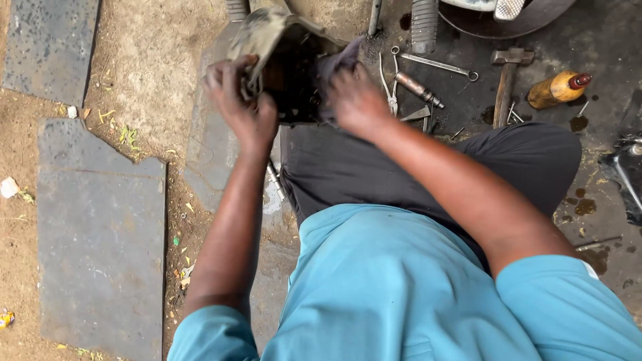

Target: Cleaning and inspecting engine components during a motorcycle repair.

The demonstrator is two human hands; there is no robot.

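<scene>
A dirty metal part [281, 60] is gripped at its left edge by the left hand [244, 107]. A dark rag [338, 63] is pinched by the right hand [354, 100]. Tools [418, 87] are crowded just right.

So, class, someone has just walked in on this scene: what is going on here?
A person in a blue shirt and dark trousers crouches over oily ground. The left hand grips a grimy, hollow metal casing, while the right hand presses a dark cloth rag into its opening. Beside them lie a hammer, a metal spanner and an amber bottle with a red cap.
</scene>
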